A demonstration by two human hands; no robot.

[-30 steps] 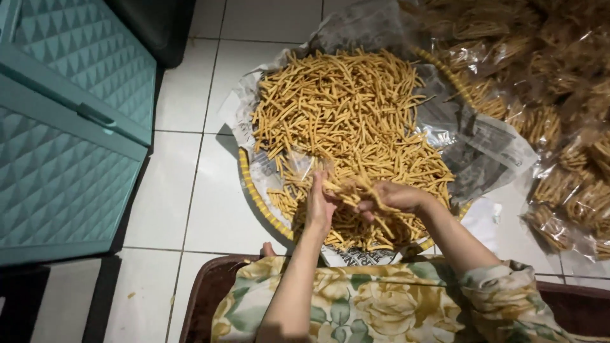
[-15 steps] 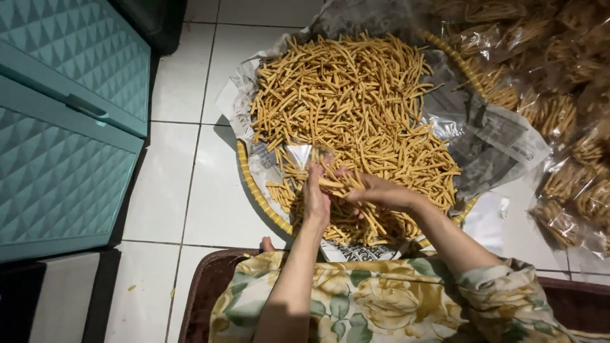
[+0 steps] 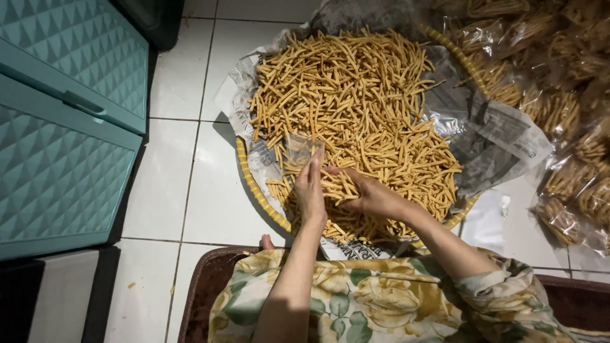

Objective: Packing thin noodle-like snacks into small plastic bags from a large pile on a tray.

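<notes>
A large heap of golden fried snack sticks (image 3: 362, 101) lies on newspaper in a round woven tray (image 3: 254, 187) on the floor. My left hand (image 3: 310, 194) holds a small clear plastic bag (image 3: 300, 149) upright over the near edge of the heap. My right hand (image 3: 372, 198) sits just to its right, fingers closed on a bunch of sticks (image 3: 337, 184) pointed at the bag's mouth. Both forearms reach out over my floral-print lap.
Newspaper (image 3: 502, 130) spills over the tray's right side. Several filled clear bags of sticks (image 3: 572, 146) are piled at the right. A teal drawer cabinet (image 3: 63, 127) stands at the left on white floor tiles (image 3: 184, 184). A brown rim (image 3: 203, 286) borders my lap.
Both hands have shifted slightly left and toward the tray's near edge. The clear bag now stands higher in my left hand, with my right hand bringing sticks up to it.
</notes>
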